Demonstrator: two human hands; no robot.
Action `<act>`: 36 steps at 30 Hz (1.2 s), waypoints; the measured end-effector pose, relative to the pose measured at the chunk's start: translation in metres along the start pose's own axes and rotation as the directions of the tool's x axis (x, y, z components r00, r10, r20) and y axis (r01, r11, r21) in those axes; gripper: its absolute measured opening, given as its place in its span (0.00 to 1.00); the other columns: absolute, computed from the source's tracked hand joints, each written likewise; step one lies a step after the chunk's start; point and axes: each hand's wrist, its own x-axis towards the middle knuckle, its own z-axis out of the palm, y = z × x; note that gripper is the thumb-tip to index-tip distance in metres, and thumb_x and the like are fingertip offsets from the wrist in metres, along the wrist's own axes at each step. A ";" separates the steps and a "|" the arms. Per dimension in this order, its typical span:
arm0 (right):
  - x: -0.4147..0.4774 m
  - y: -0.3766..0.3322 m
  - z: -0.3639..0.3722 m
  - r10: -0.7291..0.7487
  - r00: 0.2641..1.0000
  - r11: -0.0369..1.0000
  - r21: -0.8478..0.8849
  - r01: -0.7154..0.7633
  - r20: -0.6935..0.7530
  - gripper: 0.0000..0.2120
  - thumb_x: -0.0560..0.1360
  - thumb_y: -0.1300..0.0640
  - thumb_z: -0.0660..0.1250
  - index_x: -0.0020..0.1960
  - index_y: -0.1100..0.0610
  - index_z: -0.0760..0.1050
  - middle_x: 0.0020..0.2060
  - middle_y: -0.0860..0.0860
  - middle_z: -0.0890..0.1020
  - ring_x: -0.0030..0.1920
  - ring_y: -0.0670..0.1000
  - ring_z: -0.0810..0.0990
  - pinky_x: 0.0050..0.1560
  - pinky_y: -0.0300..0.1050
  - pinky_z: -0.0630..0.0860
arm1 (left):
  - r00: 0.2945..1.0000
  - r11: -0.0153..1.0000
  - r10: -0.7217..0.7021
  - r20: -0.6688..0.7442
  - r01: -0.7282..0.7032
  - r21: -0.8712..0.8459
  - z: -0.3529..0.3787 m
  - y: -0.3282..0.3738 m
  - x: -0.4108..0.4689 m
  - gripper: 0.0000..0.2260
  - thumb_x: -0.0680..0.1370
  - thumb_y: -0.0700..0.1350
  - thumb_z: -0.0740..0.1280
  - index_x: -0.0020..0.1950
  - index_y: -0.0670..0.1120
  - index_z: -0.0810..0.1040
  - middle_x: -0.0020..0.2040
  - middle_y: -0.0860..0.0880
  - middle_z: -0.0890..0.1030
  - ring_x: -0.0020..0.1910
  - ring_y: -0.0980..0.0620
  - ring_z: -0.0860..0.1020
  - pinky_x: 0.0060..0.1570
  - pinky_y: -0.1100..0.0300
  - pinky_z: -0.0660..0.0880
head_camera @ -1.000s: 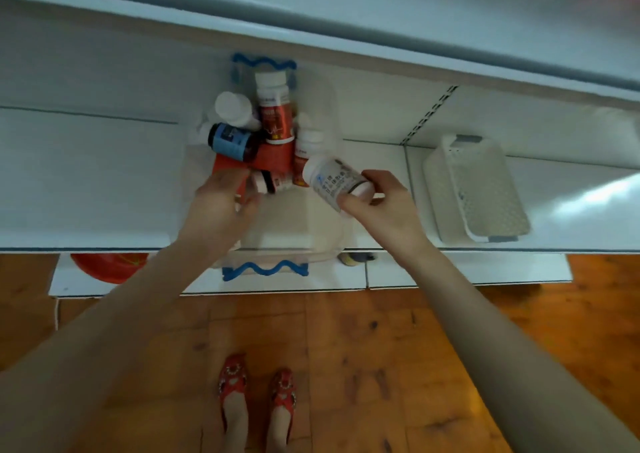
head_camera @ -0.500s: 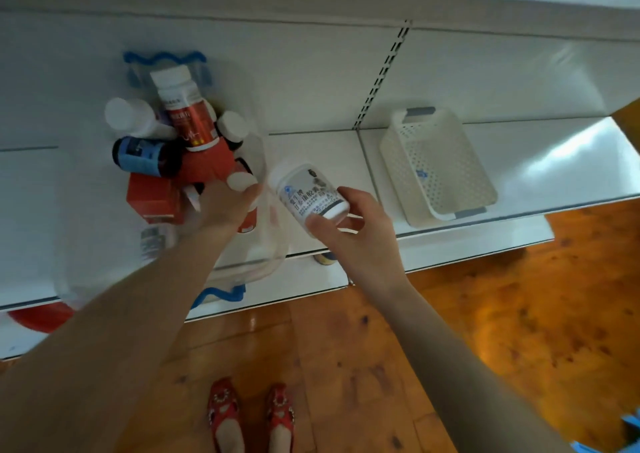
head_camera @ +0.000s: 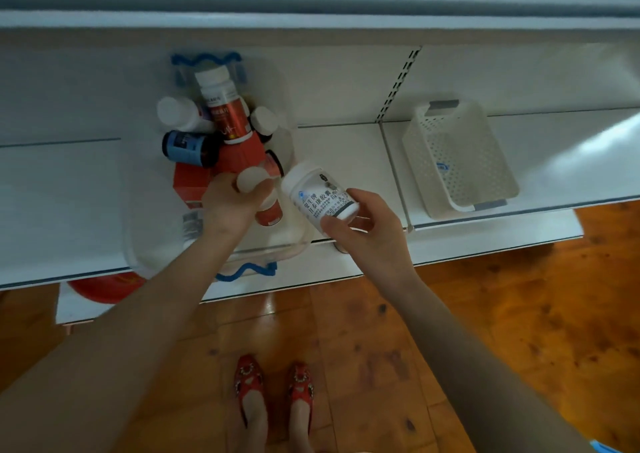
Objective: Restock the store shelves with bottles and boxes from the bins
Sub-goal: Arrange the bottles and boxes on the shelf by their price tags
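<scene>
Since half a second back the left hand (head_camera: 231, 200) has closed round a white-capped bottle (head_camera: 254, 182) in the clear bin (head_camera: 294, 241) and the view's swung so the bin sits nearer the middle, while the right hand (head_camera: 362, 226) hasn't really budged. Big to small: white shelf (head_camera: 339, 148) carrying everything, then the clear bin with blue handles full of red, blue and white bottles plus a red box (head_camera: 189, 182), then the empty white basket (head_camera: 457, 162) well off to the right. Right fingers (head_camera: 334, 224) are wrapped round a white labelled bottle (head_camera: 317, 194), tilted, just beside the bin's right edge.
</scene>
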 end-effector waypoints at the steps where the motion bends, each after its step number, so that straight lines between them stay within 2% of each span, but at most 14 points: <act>1: -0.005 -0.003 0.001 0.010 1.000 1.000 0.017 -0.010 0.005 0.23 0.70 0.57 0.71 0.63 0.53 0.70 0.54 0.46 0.77 0.49 0.44 0.79 0.46 0.42 0.81 | 1.000 1.000 0.014 -0.022 -0.014 -0.017 -0.010 0.005 -0.009 0.19 0.73 0.52 0.69 0.56 0.39 0.76 0.53 0.45 0.80 0.48 0.51 0.76 0.39 0.71 0.63; 6: -0.034 -0.025 -0.001 0.002 0.997 0.995 0.100 -0.009 0.071 0.22 0.69 0.63 0.71 0.61 0.54 0.70 0.51 0.43 0.75 0.43 0.33 0.78 0.43 0.35 0.79 | 0.993 0.988 0.026 -0.119 -0.043 -0.151 -0.063 0.027 -0.064 0.16 0.72 0.49 0.71 0.54 0.40 0.78 0.44 0.50 0.78 0.42 0.55 0.74 0.32 0.74 0.65; 8: -0.047 -0.036 -0.005 0.010 0.994 0.992 0.123 -0.023 0.111 0.22 0.69 0.64 0.71 0.60 0.53 0.70 0.50 0.41 0.75 0.46 0.38 0.79 0.44 0.36 0.79 | 0.992 0.980 0.006 -0.129 -0.032 -0.197 -0.083 0.035 -0.090 0.15 0.72 0.47 0.71 0.54 0.41 0.78 0.43 0.51 0.77 0.41 0.56 0.74 0.32 0.79 0.66; 11: -0.067 -0.055 -0.017 -0.023 0.988 0.991 0.137 0.001 0.154 0.22 0.69 0.65 0.71 0.58 0.50 0.70 0.53 0.45 0.77 0.51 0.48 0.80 0.47 0.41 0.80 | 0.993 0.972 -0.011 -0.121 -0.018 -0.235 -0.113 0.044 -0.125 0.13 0.72 0.47 0.71 0.54 0.44 0.77 0.46 0.52 0.78 0.40 0.60 0.75 0.34 0.79 0.69; 13: -0.078 -0.073 -0.028 -0.055 0.982 0.992 0.126 0.032 0.182 0.22 0.69 0.65 0.71 0.58 0.48 0.70 0.54 0.46 0.77 0.50 0.46 0.80 0.48 0.41 0.80 | 0.992 0.964 -0.024 -0.122 -0.009 -0.265 -0.134 0.050 -0.143 0.12 0.72 0.47 0.71 0.54 0.45 0.78 0.46 0.52 0.78 0.42 0.60 0.76 0.37 0.76 0.72; 15: -0.089 -0.092 -0.038 -0.085 0.975 0.989 0.138 0.057 0.207 0.21 0.69 0.64 0.72 0.56 0.46 0.71 0.53 0.45 0.77 0.47 0.41 0.81 0.46 0.39 0.80 | 0.990 0.949 -0.057 -0.132 0.013 -0.315 -0.154 0.059 -0.156 0.10 0.72 0.47 0.71 0.52 0.47 0.78 0.45 0.52 0.79 0.43 0.57 0.78 0.41 0.65 0.77; 16: -0.093 -0.102 -0.042 -0.095 0.970 0.988 0.143 0.064 0.223 0.21 0.68 0.63 0.73 0.55 0.46 0.72 0.52 0.44 0.78 0.45 0.40 0.81 0.44 0.39 0.79 | 0.988 0.946 -0.065 -0.143 0.015 -0.325 -0.164 0.065 -0.161 0.09 0.72 0.47 0.71 0.50 0.47 0.77 0.45 0.52 0.79 0.42 0.59 0.77 0.41 0.65 0.76; 18: -0.100 -0.121 -0.047 -0.121 0.959 0.985 0.153 0.084 0.255 0.21 0.65 0.61 0.75 0.53 0.46 0.73 0.51 0.44 0.79 0.45 0.42 0.81 0.40 0.37 0.78 | 0.983 0.948 -0.043 -0.176 -0.015 -0.317 -0.184 0.079 -0.170 0.08 0.72 0.46 0.71 0.49 0.47 0.77 0.42 0.53 0.79 0.38 0.63 0.76 0.36 0.74 0.71; 20: -0.104 -0.135 -0.046 -0.122 0.953 0.980 0.184 0.072 0.277 0.21 0.66 0.63 0.74 0.52 0.47 0.72 0.50 0.46 0.80 0.43 0.42 0.82 0.38 0.36 0.78 | 0.981 0.944 -0.016 -0.192 -0.049 -0.326 -0.197 0.091 -0.178 0.07 0.72 0.46 0.71 0.48 0.46 0.78 0.40 0.56 0.78 0.36 0.67 0.76 0.33 0.77 0.69; 23: -0.115 -0.165 -0.039 -0.158 0.932 0.971 0.225 0.086 0.327 0.24 0.60 0.59 0.73 0.53 0.47 0.70 0.51 0.47 0.80 0.44 0.42 0.82 0.43 0.37 0.79 | 0.972 0.918 0.022 -0.233 -0.112 -0.381 -0.226 0.113 -0.195 0.07 0.72 0.45 0.71 0.48 0.47 0.78 0.41 0.58 0.79 0.36 0.71 0.75 0.35 0.78 0.70; 26: -0.123 -0.195 -0.030 -0.229 0.897 0.962 0.229 0.149 0.377 0.36 0.52 0.53 0.73 0.59 0.48 0.69 0.54 0.50 0.79 0.53 0.48 0.80 0.50 0.42 0.77 | 0.959 0.878 0.067 -0.276 -0.188 -0.440 -0.254 0.129 -0.209 0.06 0.72 0.43 0.71 0.47 0.47 0.78 0.41 0.56 0.80 0.36 0.70 0.76 0.34 0.78 0.70; 28: -0.125 -0.214 -0.024 -0.254 0.865 0.959 0.228 0.167 0.433 0.40 0.50 0.54 0.71 0.63 0.52 0.67 0.55 0.53 0.79 0.55 0.51 0.79 0.52 0.45 0.76 | 0.944 0.866 0.089 -0.318 -0.231 -0.443 -0.271 0.133 -0.216 0.06 0.72 0.42 0.71 0.47 0.46 0.79 0.41 0.54 0.80 0.36 0.69 0.77 0.34 0.77 0.69; 32: -0.124 -0.249 -0.010 -0.262 0.829 0.963 0.191 0.190 0.495 0.39 0.47 0.54 0.70 0.59 0.53 0.69 0.51 0.55 0.80 0.50 0.53 0.79 0.48 0.50 0.77 | 0.928 0.856 0.069 -0.366 -0.244 -0.456 -0.299 0.133 -0.218 0.06 0.71 0.44 0.72 0.46 0.50 0.78 0.41 0.58 0.80 0.36 0.70 0.76 0.35 0.78 0.70; 36: -0.121 -0.278 0.019 -0.278 0.802 0.960 0.162 0.226 0.528 0.34 0.50 0.55 0.70 0.57 0.52 0.70 0.53 0.56 0.80 0.54 0.56 0.78 0.56 0.54 0.75 | 0.904 0.869 0.071 -0.421 -0.263 -0.418 -0.330 0.132 -0.211 0.05 0.71 0.45 0.72 0.44 0.51 0.78 0.40 0.59 0.79 0.36 0.71 0.75 0.36 0.77 0.70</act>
